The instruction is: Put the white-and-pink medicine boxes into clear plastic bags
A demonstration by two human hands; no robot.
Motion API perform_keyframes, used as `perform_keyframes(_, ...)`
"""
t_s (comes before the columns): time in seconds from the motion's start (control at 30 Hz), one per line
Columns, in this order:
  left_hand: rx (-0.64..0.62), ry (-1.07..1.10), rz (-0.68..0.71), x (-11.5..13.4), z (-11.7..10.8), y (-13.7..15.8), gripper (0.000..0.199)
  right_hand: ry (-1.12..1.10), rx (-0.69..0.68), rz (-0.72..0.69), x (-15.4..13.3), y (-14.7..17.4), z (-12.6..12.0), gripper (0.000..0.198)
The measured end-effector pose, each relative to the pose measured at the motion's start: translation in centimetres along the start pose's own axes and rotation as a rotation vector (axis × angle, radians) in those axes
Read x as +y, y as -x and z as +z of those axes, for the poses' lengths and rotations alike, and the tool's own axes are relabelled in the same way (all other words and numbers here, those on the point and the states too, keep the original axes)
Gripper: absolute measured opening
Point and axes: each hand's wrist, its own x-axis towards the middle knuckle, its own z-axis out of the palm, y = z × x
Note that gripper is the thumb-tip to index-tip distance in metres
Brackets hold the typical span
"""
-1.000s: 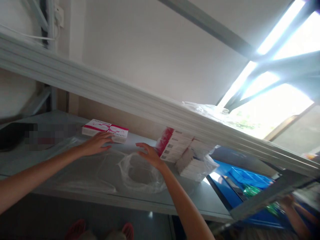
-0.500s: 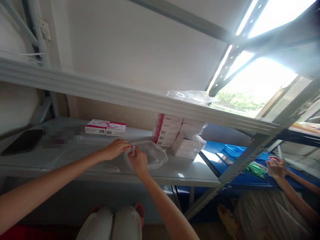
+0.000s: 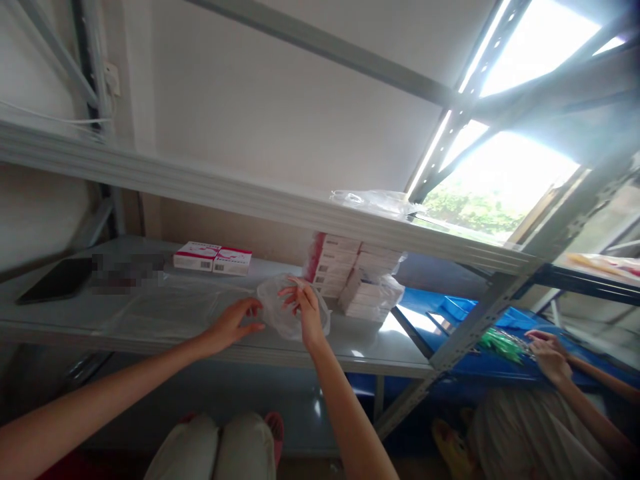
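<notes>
A clear plastic bag is bunched loosely over the shelf, partly hidden by my right hand. My right hand has its fingers curled at the bag's upper edge and seems to grip the film there; the exact contact is blurred. Just left of the bag, my left hand holds nothing, its thumb and fingers apart. Flat clear plastic lies on the shelf left of that hand. Behind it sit two white and pink boxes side by side. Stacked white boxes, partly wrapped in clear plastic, stand to the right.
The grey metal shelf has an upper beam running above my hands, with crumpled plastic on top. A dark flat object lies at the left. Beyond an upright, another person's hands work near green items and a blue tray.
My left hand has let go of the bag, opened and moved left and down. My right hand has moved right and up, still at the bag, which now bunches around its fingers.
</notes>
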Motion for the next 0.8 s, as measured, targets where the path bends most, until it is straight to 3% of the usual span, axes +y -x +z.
perform_keyframes(0.13, 0.201, -0.115, 0.057, 1.9, 0.0, -0.2, 0.037, -0.121, 0.033, -0.001, -1.1, 0.7, -0.1, 0.037)
perform_keyframes(0.27, 0.32, -0.227, 0.124, 3.2, -0.3, -0.4, 0.029, -0.227, 0.069, 0.031, -1.0, 1.1, -0.5, 0.032)
perform_keyframes(0.37, 0.321, -0.267, 0.167, 3.8, -0.1, -0.4, 0.026, -0.281, 0.099, 0.045, -0.7, 1.2, -0.7, 0.033)
perform_keyframes(0.53, 0.299, -0.342, 0.19, 4.5, 0.1, -0.1, 0.002, -0.337, 0.132, 0.053, -0.3, 1.5, -1.1, 0.036)
perform_keyframes(0.8, 0.336, -0.232, 0.228, 2.9, -1.1, 0.1, 0.007, -0.41, 0.246, 0.032, -0.6, 1.3, -3.3, 0.039)
